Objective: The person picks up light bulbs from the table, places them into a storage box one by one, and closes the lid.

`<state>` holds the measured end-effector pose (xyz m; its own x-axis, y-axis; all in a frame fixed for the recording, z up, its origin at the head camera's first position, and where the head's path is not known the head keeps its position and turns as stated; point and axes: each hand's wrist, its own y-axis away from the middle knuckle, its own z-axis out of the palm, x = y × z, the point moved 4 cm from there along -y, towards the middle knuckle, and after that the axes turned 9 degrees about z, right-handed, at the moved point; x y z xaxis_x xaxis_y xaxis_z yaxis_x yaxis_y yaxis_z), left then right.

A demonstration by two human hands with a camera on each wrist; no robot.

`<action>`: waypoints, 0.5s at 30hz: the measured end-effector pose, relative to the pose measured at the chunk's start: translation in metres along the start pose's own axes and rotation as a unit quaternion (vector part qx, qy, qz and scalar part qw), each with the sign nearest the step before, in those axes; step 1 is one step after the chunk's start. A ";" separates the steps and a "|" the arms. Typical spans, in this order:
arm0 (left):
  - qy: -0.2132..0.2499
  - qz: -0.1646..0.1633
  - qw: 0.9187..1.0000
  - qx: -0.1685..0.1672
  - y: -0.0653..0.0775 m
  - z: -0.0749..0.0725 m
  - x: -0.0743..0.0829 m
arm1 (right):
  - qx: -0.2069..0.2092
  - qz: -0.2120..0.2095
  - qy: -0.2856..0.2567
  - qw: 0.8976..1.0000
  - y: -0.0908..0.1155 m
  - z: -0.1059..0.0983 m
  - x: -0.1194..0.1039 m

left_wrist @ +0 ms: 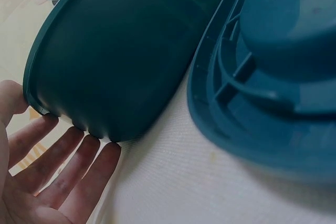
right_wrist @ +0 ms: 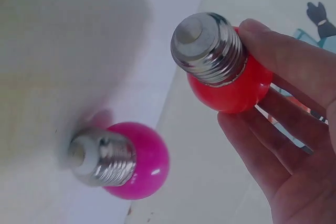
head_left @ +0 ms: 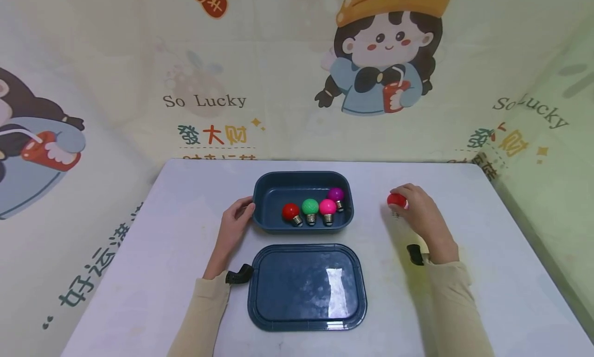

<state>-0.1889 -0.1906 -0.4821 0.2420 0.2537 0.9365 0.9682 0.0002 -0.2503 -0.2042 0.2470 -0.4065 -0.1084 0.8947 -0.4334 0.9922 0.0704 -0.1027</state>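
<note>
Left hand (head_left: 233, 227) loosely extended, fingertips touching left end wall of dark-blue plastic container (head_left: 274, 194). Right hand (head_left: 423, 212) pinches red light bulb (right_wrist: 231, 90) by globe, over bench (head_left: 139, 274) right of container; magenta bulb (right_wrist: 144, 161) near.

A free lane of tabletop (head_left: 371, 228) separates the box (head_left: 301, 184) from the right hand (head_left: 421, 210). The box's wall blocks inward from the left hand (head_left: 232, 225); a magenta bulb (right_wrist: 144, 161) sits near the right hand; a lid (head_left: 297, 290) lies nearer the body.
</note>
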 end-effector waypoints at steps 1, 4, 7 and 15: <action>0.000 0.001 1.000 0.002 0.000 0.000 0.000 | 0.004 -0.003 -0.001 1.000 0.000 0.000 -0.003; 0.000 0.003 1.000 0.005 0.000 -0.001 0.001 | 0.014 -0.016 0.000 1.000 0.001 -0.001 -0.012; -0.001 0.002 1.000 0.004 0.001 0.000 0.002 | 0.016 -0.020 0.006 1.000 0.001 -0.001 -0.020; 0.010 0.002 1.000 0.002 0.000 0.000 0.004 | 0.019 -0.032 0.003 0.999 0.002 -0.001 -0.038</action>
<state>-0.1880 -0.1895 -0.4789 0.2474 0.2349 0.9400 0.9669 0.0029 -0.2552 -0.1982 0.2131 -0.3892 -0.1719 0.8916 -0.4189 0.9800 0.1115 -0.1649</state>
